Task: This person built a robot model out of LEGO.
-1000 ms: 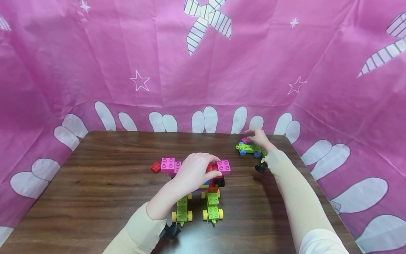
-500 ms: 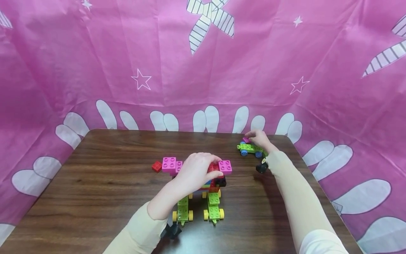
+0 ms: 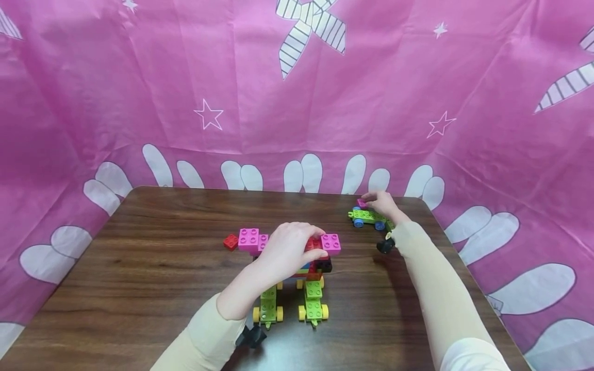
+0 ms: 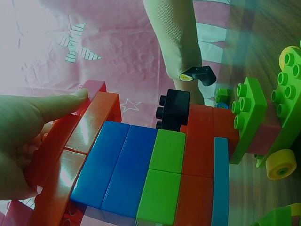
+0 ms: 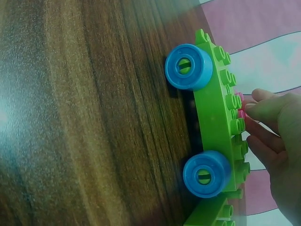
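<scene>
Near the middle of the table stands a build of toy building bricks (image 4: pixel 117 160), with pink bricks at its top and yellow-wheeled lime bases below. My left hand (image 3: pixel 287 250) grips its upper part from above; the left wrist view shows the thumb over a red brick (image 4: pixel 94 117) at the top. At the far right, my right hand (image 3: pixel 382 203) reaches over a lime green wheeled base (image 5: pixel 216 113) with blue wheels. Its thumb and finger pinch a small pink brick (image 3: pixel 362 203) just behind that base. In the right wrist view the base hides most of this brick.
A loose red brick (image 3: pixel 230 241) lies left of the build. Another lime piece (image 5: pixel 207 212) sits at the near end of the blue-wheeled base. Dark wooden tabletop (image 3: pixel 162 278) surrounds everything, and a pink patterned cloth (image 3: pixel 250 103) hangs behind it.
The right fingers have come down to the pink brick behind the blue-wheeled base. My left hand keeps its grip on the build, and the head view has shifted slightly.
</scene>
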`<state>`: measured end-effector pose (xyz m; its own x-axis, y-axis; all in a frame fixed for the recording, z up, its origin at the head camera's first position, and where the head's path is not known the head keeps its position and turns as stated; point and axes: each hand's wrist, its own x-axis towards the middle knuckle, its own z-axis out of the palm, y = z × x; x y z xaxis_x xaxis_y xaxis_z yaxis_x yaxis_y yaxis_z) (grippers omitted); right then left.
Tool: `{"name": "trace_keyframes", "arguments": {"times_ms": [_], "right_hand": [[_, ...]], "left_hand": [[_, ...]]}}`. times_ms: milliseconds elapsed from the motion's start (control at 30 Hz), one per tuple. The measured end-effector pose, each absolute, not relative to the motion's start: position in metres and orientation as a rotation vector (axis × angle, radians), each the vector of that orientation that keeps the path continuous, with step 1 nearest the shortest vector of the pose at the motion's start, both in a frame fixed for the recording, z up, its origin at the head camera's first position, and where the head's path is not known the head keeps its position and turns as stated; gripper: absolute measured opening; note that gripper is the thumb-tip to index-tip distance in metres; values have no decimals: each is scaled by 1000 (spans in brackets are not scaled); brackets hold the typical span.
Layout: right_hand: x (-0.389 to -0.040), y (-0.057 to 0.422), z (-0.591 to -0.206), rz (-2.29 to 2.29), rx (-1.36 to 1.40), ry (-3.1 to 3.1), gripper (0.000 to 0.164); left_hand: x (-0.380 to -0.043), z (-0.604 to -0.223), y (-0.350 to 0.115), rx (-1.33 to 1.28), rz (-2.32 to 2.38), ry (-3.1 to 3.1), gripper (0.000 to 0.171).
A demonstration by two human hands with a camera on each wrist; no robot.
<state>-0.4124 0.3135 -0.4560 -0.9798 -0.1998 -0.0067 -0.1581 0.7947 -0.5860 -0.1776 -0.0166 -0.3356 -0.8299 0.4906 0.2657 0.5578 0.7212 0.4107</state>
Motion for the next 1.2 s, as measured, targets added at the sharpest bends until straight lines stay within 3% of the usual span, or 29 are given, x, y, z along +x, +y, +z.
{"name": "trace_keyframes", "arguments": {"times_ms": [600,1200], "right_hand": [[-419,313,-457,-926,-259,2781,52],[-422,310,-456,-869,-279,2776,50]], "left_hand": [[-177,-335,-16,-833,-744,-2810,39],[-178,-335,-15,-834,-720,-2823,40]]}}
